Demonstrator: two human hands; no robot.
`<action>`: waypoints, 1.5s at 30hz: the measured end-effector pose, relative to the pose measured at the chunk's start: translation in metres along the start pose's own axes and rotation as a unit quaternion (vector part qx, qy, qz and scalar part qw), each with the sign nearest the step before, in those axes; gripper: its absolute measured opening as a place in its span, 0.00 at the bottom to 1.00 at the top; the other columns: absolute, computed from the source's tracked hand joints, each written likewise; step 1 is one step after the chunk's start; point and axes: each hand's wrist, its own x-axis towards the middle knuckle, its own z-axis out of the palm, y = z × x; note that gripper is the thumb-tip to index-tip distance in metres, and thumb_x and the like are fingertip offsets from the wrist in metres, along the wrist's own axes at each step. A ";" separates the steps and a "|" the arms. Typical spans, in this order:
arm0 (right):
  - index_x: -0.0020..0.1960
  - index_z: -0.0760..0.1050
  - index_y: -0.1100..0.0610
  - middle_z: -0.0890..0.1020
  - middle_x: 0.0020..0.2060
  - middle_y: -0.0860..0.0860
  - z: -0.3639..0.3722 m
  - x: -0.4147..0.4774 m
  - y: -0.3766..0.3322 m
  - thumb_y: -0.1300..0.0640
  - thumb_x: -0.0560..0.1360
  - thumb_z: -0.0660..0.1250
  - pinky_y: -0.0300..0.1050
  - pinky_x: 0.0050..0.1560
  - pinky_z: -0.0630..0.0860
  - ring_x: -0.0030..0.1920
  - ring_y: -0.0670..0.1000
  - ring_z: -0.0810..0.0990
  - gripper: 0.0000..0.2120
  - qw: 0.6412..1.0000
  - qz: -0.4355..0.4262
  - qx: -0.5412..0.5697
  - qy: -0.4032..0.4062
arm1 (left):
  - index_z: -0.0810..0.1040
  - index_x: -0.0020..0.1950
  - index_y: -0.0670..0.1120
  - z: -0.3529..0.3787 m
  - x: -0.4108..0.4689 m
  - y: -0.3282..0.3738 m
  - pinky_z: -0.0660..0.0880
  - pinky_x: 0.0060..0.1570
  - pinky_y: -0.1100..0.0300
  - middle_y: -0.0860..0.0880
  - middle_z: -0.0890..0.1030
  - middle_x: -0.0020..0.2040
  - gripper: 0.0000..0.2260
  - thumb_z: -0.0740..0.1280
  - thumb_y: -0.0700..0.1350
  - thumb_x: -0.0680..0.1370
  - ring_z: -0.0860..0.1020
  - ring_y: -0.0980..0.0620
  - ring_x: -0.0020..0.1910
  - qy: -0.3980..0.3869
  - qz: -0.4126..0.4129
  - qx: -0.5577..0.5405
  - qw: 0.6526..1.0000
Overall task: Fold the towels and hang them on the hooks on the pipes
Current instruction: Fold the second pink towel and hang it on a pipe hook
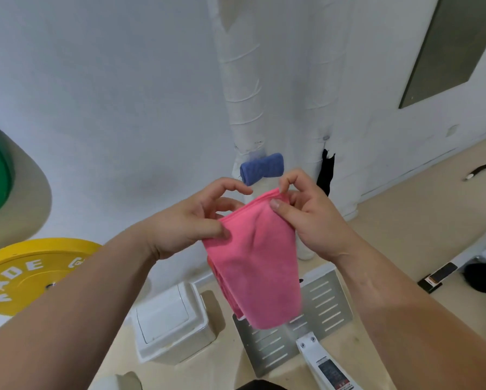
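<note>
Both hands hold a folded pink towel (257, 266) up in front of the wrapped white pipes (243, 88), the left hand (192, 220) pinching its left top edge and the right hand (310, 213) pinching its right top corner, while a blue towel (262, 168) hangs on the left pipe.

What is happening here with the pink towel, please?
A person holds a folded pink towel by its top edge: the left hand pinches one corner, the right hand the other, and it hangs down freely. A blue towel already hangs on the left pipe and a black cloth on the right pipe. The pink towel is not yet hung.
</note>
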 end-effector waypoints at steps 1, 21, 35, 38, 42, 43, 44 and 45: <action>0.42 0.69 0.49 0.72 0.35 0.53 0.000 0.001 -0.001 0.67 0.81 0.63 0.44 0.37 0.66 0.37 0.52 0.66 0.15 1.000 -0.013 -0.018 -0.001 | 0.75 0.63 0.55 0.001 0.004 0.005 0.77 0.46 0.50 0.38 0.79 0.63 0.25 0.68 0.31 0.73 0.79 0.40 0.51 -0.022 0.000 0.015 1.000; 0.53 0.85 0.44 0.83 0.57 0.41 -0.005 -0.038 0.105 0.59 0.68 0.81 0.39 0.59 0.76 0.59 0.43 0.79 0.17 0.968 0.200 -0.100 -0.110 | 0.88 0.52 0.54 -0.015 0.035 -0.012 0.70 0.50 0.48 0.43 0.83 0.52 0.22 0.64 0.36 0.67 0.74 0.44 0.46 0.172 -0.068 0.080 0.980; 0.53 0.83 0.54 0.76 0.58 0.51 -0.041 -0.070 0.140 0.65 0.81 0.62 0.41 0.39 0.79 0.44 0.51 0.78 0.12 0.936 0.352 -0.021 -0.017 | 0.84 0.58 0.58 -0.040 0.008 -0.104 0.74 0.52 0.60 0.44 0.80 0.64 0.30 0.59 0.25 0.76 0.76 0.51 0.50 0.266 -0.109 0.034 0.957; 0.51 0.83 0.57 0.77 0.55 0.53 -0.044 -0.075 0.139 0.64 0.80 0.65 0.44 0.41 0.81 0.45 0.52 0.79 0.08 0.937 0.348 -0.006 0.026 | 0.80 0.65 0.57 -0.031 0.005 -0.116 0.76 0.47 0.67 0.47 0.80 0.63 0.29 0.61 0.26 0.77 0.77 0.54 0.48 0.279 -0.110 0.049 0.953; 0.54 0.83 0.57 0.78 0.56 0.56 -0.050 -0.083 0.141 0.69 0.74 0.73 0.42 0.41 0.82 0.47 0.52 0.83 0.12 0.937 0.348 -0.018 0.034 | 0.78 0.67 0.59 -0.024 0.003 -0.130 0.77 0.52 0.63 0.50 0.79 0.65 0.29 0.62 0.28 0.77 0.79 0.54 0.52 0.291 -0.118 0.046 0.948; 0.55 0.82 0.56 0.78 0.55 0.56 -0.050 -0.084 0.141 0.70 0.73 0.73 0.41 0.40 0.82 0.45 0.51 0.83 0.14 0.937 0.346 -0.039 0.037 | 0.78 0.67 0.58 -0.020 0.002 -0.132 0.77 0.53 0.63 0.50 0.79 0.65 0.29 0.62 0.28 0.77 0.79 0.55 0.52 0.289 -0.125 0.045 0.948; 0.55 0.82 0.56 0.78 0.54 0.56 -0.050 -0.085 0.142 0.71 0.73 0.73 0.40 0.39 0.81 0.44 0.51 0.82 0.15 0.937 0.343 -0.058 0.041 | 0.77 0.69 0.57 -0.017 0.002 -0.133 0.77 0.53 0.64 0.50 0.79 0.65 0.29 0.62 0.28 0.77 0.79 0.55 0.52 0.287 -0.130 0.047 0.948; 0.56 0.82 0.55 0.78 0.55 0.55 -0.050 -0.085 0.141 0.71 0.72 0.72 0.39 0.39 0.80 0.44 0.51 0.82 0.17 0.936 0.341 -0.071 0.045 | 0.77 0.70 0.56 -0.014 0.002 -0.134 0.76 0.52 0.65 0.50 0.78 0.65 0.29 0.62 0.27 0.77 0.79 0.56 0.52 0.286 -0.134 0.050 0.947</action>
